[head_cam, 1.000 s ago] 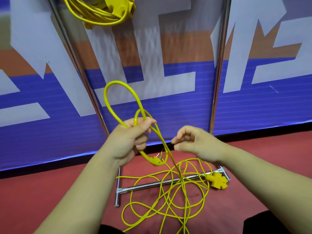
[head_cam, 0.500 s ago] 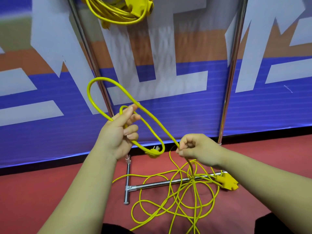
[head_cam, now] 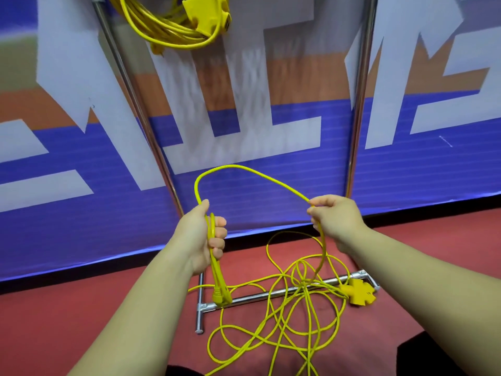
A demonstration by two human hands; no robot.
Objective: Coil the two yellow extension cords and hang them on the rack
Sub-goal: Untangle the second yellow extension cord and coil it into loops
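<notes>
A coiled yellow extension cord [head_cam: 173, 36] with its socket block hangs at the top of the metal rack [head_cam: 357, 109]. The second yellow cord [head_cam: 273, 321] lies in a loose tangle on the red floor, its cross-shaped socket head [head_cam: 362, 293] by the rack's base bar. My left hand [head_cam: 202, 240] grips a short loop of this cord, and the plug [head_cam: 218, 297] dangles below it. My right hand [head_cam: 334, 219] pinches the cord farther along. An arch of cord spans between the two hands.
The rack's two chrome uprights rise in front of a blue, white and orange banner wall [head_cam: 257, 118]. Its base bar [head_cam: 271, 294] and left foot [head_cam: 200, 308] lie on the red floor [head_cam: 67, 321] under the tangle. Dark clothing shows at the bottom edge.
My right hand has risen and moved right along the cord, drawing out a wide arch. My left hand has closed round the loop, which hangs down now with the plug below.
</notes>
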